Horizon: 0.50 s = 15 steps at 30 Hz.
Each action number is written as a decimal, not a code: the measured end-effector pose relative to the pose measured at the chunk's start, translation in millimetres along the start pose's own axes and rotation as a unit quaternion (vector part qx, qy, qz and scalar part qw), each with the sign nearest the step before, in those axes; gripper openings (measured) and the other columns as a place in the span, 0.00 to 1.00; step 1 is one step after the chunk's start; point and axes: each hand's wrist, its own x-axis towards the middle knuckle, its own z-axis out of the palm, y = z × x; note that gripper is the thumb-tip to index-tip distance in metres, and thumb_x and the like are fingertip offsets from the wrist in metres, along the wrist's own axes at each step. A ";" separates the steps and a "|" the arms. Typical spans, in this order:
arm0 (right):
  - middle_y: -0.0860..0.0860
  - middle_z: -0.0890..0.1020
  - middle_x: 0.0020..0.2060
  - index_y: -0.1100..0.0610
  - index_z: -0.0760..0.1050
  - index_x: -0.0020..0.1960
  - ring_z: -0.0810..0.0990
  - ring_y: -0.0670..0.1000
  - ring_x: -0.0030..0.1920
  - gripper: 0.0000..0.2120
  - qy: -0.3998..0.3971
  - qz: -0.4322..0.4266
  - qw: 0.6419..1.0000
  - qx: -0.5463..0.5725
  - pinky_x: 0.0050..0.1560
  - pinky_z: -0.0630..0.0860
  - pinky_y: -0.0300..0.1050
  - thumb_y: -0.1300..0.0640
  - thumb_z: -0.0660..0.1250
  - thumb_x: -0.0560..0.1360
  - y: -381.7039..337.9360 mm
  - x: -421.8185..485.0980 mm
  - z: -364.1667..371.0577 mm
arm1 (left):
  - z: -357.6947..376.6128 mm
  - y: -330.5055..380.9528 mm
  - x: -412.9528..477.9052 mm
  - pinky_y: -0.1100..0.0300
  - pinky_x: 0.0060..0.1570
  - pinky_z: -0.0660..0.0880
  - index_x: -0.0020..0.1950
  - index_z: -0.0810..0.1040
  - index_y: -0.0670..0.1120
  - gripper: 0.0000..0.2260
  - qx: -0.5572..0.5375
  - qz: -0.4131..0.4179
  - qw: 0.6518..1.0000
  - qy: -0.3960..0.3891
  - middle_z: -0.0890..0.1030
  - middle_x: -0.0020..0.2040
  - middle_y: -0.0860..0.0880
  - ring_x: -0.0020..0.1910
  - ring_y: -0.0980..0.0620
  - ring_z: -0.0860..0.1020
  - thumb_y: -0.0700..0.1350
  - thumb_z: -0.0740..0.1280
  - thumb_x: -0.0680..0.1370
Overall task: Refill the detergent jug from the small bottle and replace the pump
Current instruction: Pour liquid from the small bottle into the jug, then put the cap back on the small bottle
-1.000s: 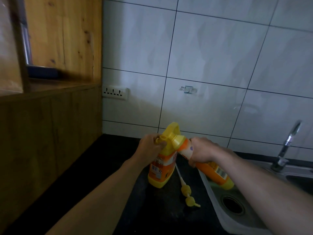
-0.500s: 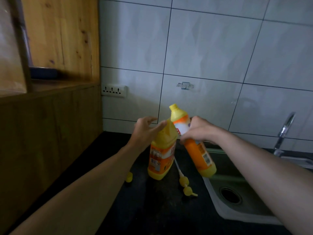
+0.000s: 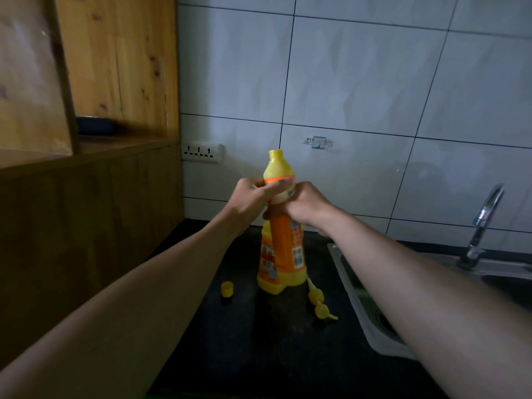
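Observation:
I hold the small orange bottle (image 3: 283, 240) upright above the counter, its yellow neck open and uncapped. My left hand (image 3: 253, 198) wraps its upper part from the left, and my right hand (image 3: 305, 204) grips it from the right. Behind and below it stands the yellow detergent jug (image 3: 266, 260) on the black counter, mostly hidden by the bottle. The yellow pump (image 3: 316, 300) lies on the counter to the right of the jug. A small yellow cap (image 3: 226, 289) sits on the counter to the jug's left.
A steel sink (image 3: 362, 309) with a tap (image 3: 483, 223) lies to the right. A wooden cabinet (image 3: 86, 197) walls the left side. A wall socket (image 3: 201, 152) sits on the white tiled wall behind.
The small bottle went from tipped into the jug's mouth to upright. My left hand left the jug and closed on the bottle. The view shifted down.

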 end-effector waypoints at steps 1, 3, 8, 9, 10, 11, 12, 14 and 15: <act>0.55 0.85 0.44 0.55 0.84 0.44 0.83 0.57 0.46 0.16 0.002 0.000 1.000 0.003 0.51 0.80 0.56 0.52 0.78 0.58 -0.1 -0.5 3.8 | -0.7 -0.8 -0.5 0.70 0.21 0.67 0.32 0.76 0.44 0.14 0.000 -0.007 1.000 -0.007 0.75 0.21 0.57 0.20 0.63 0.73 0.50 0.71 0.73; 0.54 0.85 0.45 0.54 0.83 0.47 0.83 0.57 0.46 0.17 0.007 -0.002 1.000 0.012 0.52 0.79 0.55 0.52 0.78 0.60 1.0 -0.7 12.7 | -2.7 -1.7 -2.1 0.68 0.24 0.69 0.34 0.76 0.43 0.13 0.000 -0.021 1.000 -0.006 0.77 0.24 0.54 0.22 0.60 0.74 0.50 0.72 0.73; 0.55 0.84 0.45 0.55 0.81 0.52 0.82 0.57 0.47 0.14 -0.014 -0.008 0.999 0.035 0.53 0.79 0.56 0.53 0.74 0.67 -0.7 -1.2 32.0 | -14.6 -6.2 -7.8 0.61 0.30 0.78 0.39 0.80 0.39 0.13 0.017 -0.022 0.999 0.037 0.82 0.35 0.43 0.30 0.52 0.80 0.48 0.74 0.71; 0.56 0.84 0.45 0.56 0.80 0.52 0.82 0.58 0.47 0.14 -0.027 -0.006 0.999 0.044 0.53 0.79 0.57 0.54 0.74 0.68 -2.2 -1.3 35.1 | -17.1 -8.0 -8.5 0.60 0.31 0.79 0.40 0.80 0.38 0.13 0.014 -0.020 0.999 0.044 0.82 0.36 0.41 0.31 0.51 0.81 0.48 0.74 0.71; 0.57 0.84 0.46 0.57 0.80 0.53 0.82 0.59 0.47 0.13 -0.042 -0.003 0.998 0.054 0.53 0.79 0.58 0.55 0.73 0.69 -3.1 -0.5 37.9 | -19.5 -9.8 -8.7 0.60 0.32 0.80 0.40 0.80 0.37 0.13 0.015 -0.022 0.998 0.049 0.82 0.37 0.40 0.33 0.50 0.81 0.48 0.74 0.71; 0.58 0.84 0.46 0.57 0.79 0.53 0.82 0.59 0.47 0.13 -0.057 0.000 0.997 0.061 0.54 0.79 0.58 0.56 0.73 0.70 -2.9 0.8 40.7 | -21.7 -11.9 -8.4 0.59 0.33 0.80 0.40 0.80 0.36 0.13 0.017 -0.026 0.998 0.055 0.83 0.38 0.40 0.33 0.49 0.82 0.47 0.75 0.70; 0.58 0.84 0.47 0.57 0.79 0.55 0.82 0.58 0.48 0.13 -0.067 0.002 0.996 0.062 0.54 0.79 0.58 0.56 0.72 0.71 -2.6 1.6 43.2 | -23.6 -13.8 -8.1 0.60 0.32 0.79 0.40 0.81 0.37 0.13 0.024 -0.028 0.998 0.059 0.83 0.37 0.41 0.33 0.50 0.81 0.47 0.75 0.70; 0.56 0.83 0.50 0.55 0.77 0.57 0.81 0.57 0.50 0.16 -0.080 0.006 0.996 0.046 0.56 0.78 0.57 0.57 0.73 0.70 -1.1 2.6 47.1 | -26.2 -17.7 -6.6 0.61 0.32 0.78 0.39 0.81 0.39 0.11 0.043 -0.027 0.997 0.064 0.83 0.36 0.42 0.32 0.52 0.81 0.46 0.76 0.69; 0.55 0.82 0.50 0.55 0.77 0.58 0.80 0.56 0.51 0.18 -0.085 0.010 0.996 0.032 0.56 0.77 0.56 0.57 0.74 0.69 0.1 3.8 50.3 | -27.8 -20.5 -6.0 0.60 0.32 0.79 0.39 0.81 0.38 0.11 0.056 -0.025 0.996 0.071 0.83 0.37 0.41 0.33 0.52 0.81 0.46 0.76 0.69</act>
